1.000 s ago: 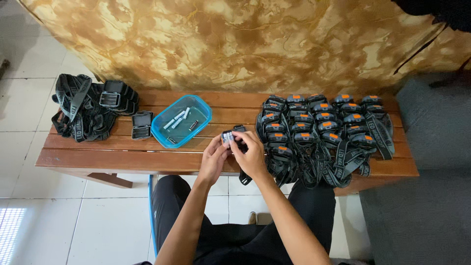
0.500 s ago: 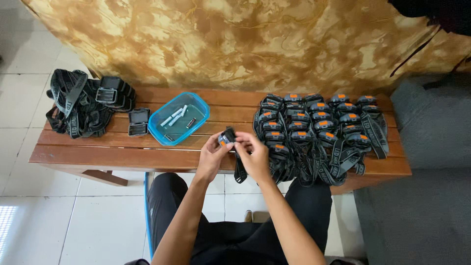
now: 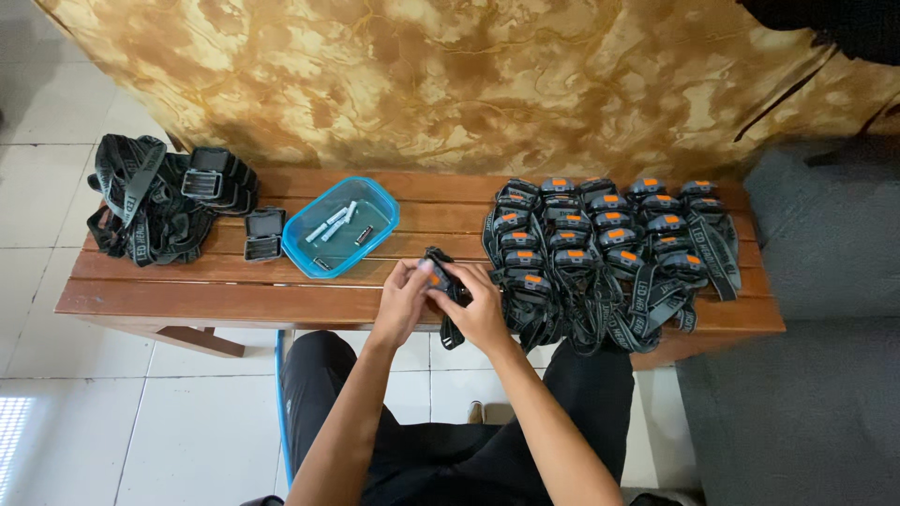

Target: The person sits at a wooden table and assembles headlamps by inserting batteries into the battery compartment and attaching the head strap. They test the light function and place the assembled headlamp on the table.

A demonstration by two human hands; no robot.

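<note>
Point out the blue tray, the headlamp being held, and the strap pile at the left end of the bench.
blue tray (image 3: 384, 217): head view, right rim.
headlamp (image 3: 448, 283): head view, black body between the hands.
strap pile (image 3: 141, 201): head view, middle of the tangled straps.

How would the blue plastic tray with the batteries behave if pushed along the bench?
The shallow blue plastic tray looks light, so it would probably slide easily on the smooth wooden bench. The small cylindrical batteries lie loose inside and would likely roll and shift. Tipping seems unlikely given its low walls.
</note>
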